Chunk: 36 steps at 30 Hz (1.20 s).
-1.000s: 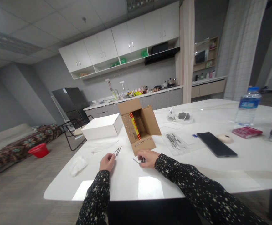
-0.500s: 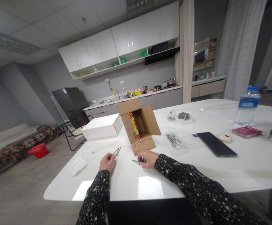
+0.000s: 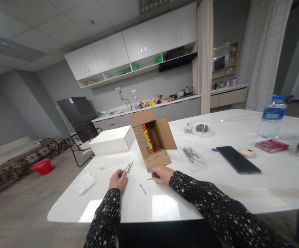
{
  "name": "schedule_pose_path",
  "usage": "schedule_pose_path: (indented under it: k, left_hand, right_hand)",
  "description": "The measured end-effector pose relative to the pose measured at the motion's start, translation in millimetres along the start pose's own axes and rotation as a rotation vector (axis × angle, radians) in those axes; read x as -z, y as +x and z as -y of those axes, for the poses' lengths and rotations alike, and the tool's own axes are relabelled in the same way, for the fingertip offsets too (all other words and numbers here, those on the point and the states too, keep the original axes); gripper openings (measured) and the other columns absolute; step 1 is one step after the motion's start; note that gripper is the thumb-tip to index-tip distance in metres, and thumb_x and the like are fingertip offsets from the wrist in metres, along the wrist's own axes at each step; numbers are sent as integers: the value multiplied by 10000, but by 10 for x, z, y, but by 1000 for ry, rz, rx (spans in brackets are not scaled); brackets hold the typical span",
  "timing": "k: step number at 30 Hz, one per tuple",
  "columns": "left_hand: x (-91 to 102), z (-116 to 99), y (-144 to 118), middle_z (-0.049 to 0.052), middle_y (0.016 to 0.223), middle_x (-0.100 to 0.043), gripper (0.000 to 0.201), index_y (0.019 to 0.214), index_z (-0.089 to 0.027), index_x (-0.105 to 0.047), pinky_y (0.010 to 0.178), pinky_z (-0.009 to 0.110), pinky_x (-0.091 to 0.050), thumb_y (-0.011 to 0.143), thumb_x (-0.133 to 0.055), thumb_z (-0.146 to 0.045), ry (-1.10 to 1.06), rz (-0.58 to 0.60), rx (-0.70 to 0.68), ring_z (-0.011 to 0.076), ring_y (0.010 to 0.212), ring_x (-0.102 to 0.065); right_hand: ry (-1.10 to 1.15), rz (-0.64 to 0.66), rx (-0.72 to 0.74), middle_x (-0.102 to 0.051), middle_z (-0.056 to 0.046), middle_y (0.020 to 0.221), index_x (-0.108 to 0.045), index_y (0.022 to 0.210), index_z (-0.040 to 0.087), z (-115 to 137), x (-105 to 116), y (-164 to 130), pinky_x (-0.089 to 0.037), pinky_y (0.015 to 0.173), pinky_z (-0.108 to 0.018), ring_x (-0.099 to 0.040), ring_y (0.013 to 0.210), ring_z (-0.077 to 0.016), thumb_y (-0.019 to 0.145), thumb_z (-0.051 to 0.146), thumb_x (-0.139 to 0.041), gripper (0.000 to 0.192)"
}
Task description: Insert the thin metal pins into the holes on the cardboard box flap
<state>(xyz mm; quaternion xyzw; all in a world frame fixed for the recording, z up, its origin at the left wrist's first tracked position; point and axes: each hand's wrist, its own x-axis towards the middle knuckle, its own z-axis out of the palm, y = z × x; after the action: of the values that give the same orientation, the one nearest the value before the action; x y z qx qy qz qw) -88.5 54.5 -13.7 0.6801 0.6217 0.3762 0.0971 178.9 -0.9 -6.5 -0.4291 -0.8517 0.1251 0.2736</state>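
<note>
My left hand (image 3: 117, 179) is closed on two thin dark metal rods (image 3: 130, 167), whose ends stick out past the fingertips in a narrow V. Closed in a pinch, my right hand (image 3: 162, 175) grips another thin metal rod (image 3: 150, 178) that points left, partly hidden by the fingers. Between the hands, a loose metal pin (image 3: 142, 189) lies on the white table (image 3: 131, 206). Just beyond my right hand stands an open cardboard box (image 3: 163, 159), with small shiny bits along its flap and side. To its right, a clear plastic case (image 3: 194, 167) holds several slim metal pieces.
A white box (image 3: 110, 141) is left of the cardboard box, with crumpled white tissue (image 3: 85, 183) nearer me. On the right are a black phone (image 3: 238, 159), a round beige case (image 3: 247, 152), a dark pink box (image 3: 271, 145) and a water bottle (image 3: 271, 119). A white cabled device (image 3: 202, 129) sits farther back.
A metal pin now lies loose on the table between my hands, where none lay before. Fewer rods show at my right fingertips. My left hand has stayed in place.
</note>
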Motion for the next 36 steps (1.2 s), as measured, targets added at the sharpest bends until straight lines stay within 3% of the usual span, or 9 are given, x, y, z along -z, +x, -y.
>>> schedule_pose_path:
  k: [5,12,16,21,27,32,36]
  left_hand:
    - [-11,-151,-93,-11,555,-521,257,668,-199,-518,608,246,-349,777,-419,-410,116,89,-94,139,578,-481]
    - [-26,-459,-518,29,519,-528,455,551,-196,-505,559,269,-266,833,-345,-514,391,250,-219,153,532,-485]
    - [-16,-537,-682,69,608,-585,409,577,-197,-521,624,298,-306,831,-363,-476,520,240,-290,198,638,-547]
    - [-61,-545,-694,68,646,-615,363,620,-196,-524,682,313,-329,853,-350,-414,532,240,-322,203,694,-581]
    - [-179,-668,-640,80,726,-646,322,717,-190,-550,700,317,-334,875,-328,-360,512,268,-417,207,754,-601]
    - [-286,-801,-575,88,776,-652,313,775,-180,-560,707,313,-337,891,-312,-333,506,287,-428,212,800,-611]
    - [-329,-848,-546,94,800,-650,350,793,-175,-549,699,314,-338,912,-270,-350,512,273,-427,218,820,-612]
  right_hand:
    - [-15,-21,-36,-593,-20,756,-576,760,163,46,2,1,-359,626,-221,-525,707,-141,629,72,-540,163]
    - [14,-74,-82,-572,-18,746,-555,777,161,28,5,20,-364,623,-221,-505,671,-130,647,74,-528,158]
    - [32,-132,-52,-530,-13,740,-524,767,163,37,12,26,-364,621,-222,-480,663,-127,650,47,-505,166]
    - [28,-202,19,-499,-22,799,-500,782,171,66,-11,26,-382,692,-243,-481,744,-144,644,8,-474,216]
    - [73,-154,72,-499,-14,785,-512,773,169,117,-71,23,-396,665,-231,-485,720,-134,625,-7,-484,231]
    - [195,-114,105,-531,-2,722,-541,764,164,166,-83,16,-414,613,-215,-504,641,-115,677,90,-557,115]
    - [169,-217,31,-575,-6,706,-540,750,173,140,11,15,-403,621,-221,-520,635,-117,736,139,-532,38]
